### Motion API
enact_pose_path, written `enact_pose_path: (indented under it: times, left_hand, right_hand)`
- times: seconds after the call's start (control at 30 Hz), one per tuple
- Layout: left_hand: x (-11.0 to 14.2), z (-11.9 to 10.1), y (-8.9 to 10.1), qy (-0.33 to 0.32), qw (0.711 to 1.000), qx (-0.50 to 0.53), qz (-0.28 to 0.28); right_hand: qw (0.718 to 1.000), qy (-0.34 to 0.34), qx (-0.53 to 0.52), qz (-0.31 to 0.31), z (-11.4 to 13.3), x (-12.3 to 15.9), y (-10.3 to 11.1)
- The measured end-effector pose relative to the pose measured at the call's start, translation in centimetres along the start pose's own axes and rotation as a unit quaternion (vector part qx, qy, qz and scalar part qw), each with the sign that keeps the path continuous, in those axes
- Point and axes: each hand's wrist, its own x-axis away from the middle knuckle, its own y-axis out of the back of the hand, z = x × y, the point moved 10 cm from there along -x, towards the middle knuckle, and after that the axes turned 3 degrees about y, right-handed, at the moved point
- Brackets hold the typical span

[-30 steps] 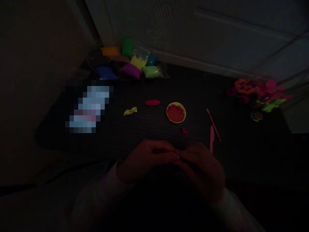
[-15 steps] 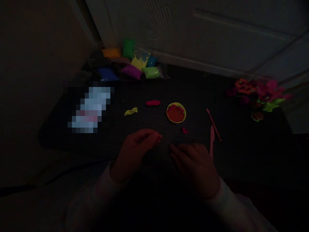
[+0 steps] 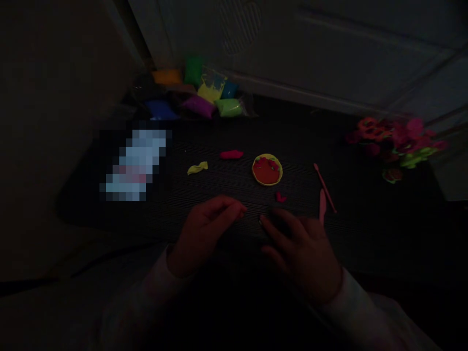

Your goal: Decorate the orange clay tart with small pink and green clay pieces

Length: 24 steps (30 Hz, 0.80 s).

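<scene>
Standing in this dim room, I note two bare hands over the near side of a dark table [image 3: 175,146]. The left hand [image 3: 204,229] bends its thumb and fingers towards each other; I cannot tell whether they meet or pinch anything. The right hand [image 3: 310,258] has its thumb and fingers apart, nearest a small red piece [image 3: 281,197] that lies just beyond it. Farther off sits a round red disc [image 3: 266,177] with a yellow rim, small red and green bits along its far edge. To its left: a red roll [image 3: 231,154], then a yellow strip [image 3: 198,168]. To its right: a pink rod [image 3: 325,188] and, just beside, a pink knife [image 3: 322,204].
</scene>
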Motion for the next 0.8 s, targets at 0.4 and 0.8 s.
enact_pose_path:
  times: [0.4,0.8]
  left_hand:
    - [0.4,-1.4,-0.7,-0.058,0.991,-0.122,0.021]
    - [0.6,-2.3,-1.7,-0.121,0.963,-0.24,0.031]
  right_hand:
    - [1.0,-0.001,-0.004,0.014,-0.2,0.1,-0.3]
    - [1.0,-0.002,-0.013,0.023,-0.6,0.2,-0.6]
